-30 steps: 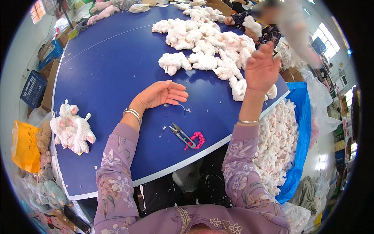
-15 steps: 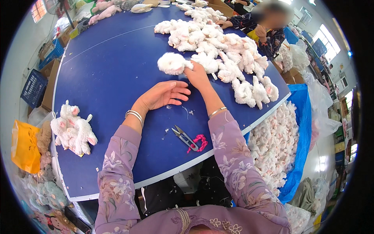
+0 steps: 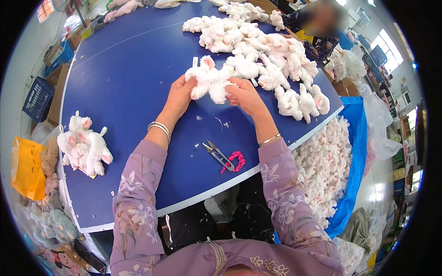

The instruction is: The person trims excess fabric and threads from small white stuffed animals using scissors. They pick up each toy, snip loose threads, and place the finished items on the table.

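Plush bunny (image 3: 209,83) now off the pile (image 3: 267,50) and gripped in both my hands, left hand (image 3: 179,94) and right hand (image 3: 244,96) closed on it above the bench (image 3: 129,69), snips (image 3: 218,154) idle nearby.

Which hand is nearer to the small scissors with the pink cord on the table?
Right. The right hand holds the white plush toy above the scissors; the left hand grips the toy farther left.

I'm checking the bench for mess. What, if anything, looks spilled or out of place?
Only small white fluff scraps scattered on the blue table near the thread snips. Both hands, left hand and right hand, hold one white plush bunny; nothing looks damaged.
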Demonstrator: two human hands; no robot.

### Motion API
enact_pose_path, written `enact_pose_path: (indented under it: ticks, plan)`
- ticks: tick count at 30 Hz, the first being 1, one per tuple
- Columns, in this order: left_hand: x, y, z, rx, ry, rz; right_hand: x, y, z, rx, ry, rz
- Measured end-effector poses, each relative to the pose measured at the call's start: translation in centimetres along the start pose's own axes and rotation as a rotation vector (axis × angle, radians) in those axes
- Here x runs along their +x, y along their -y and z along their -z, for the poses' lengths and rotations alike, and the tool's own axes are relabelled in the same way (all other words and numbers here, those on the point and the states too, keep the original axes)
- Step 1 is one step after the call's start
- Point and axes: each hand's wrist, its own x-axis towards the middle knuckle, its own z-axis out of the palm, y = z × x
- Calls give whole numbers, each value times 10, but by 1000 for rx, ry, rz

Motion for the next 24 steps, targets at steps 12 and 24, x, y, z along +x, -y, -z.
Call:
enact_pose_path:
  ticks: [12,24]
  plan:
    - [-4,-6,-2,-30,59,60,4,0,1,-86,-131,207]
    - [-5,0,-9,156,195,89,9,-16,13,210,-330,264]
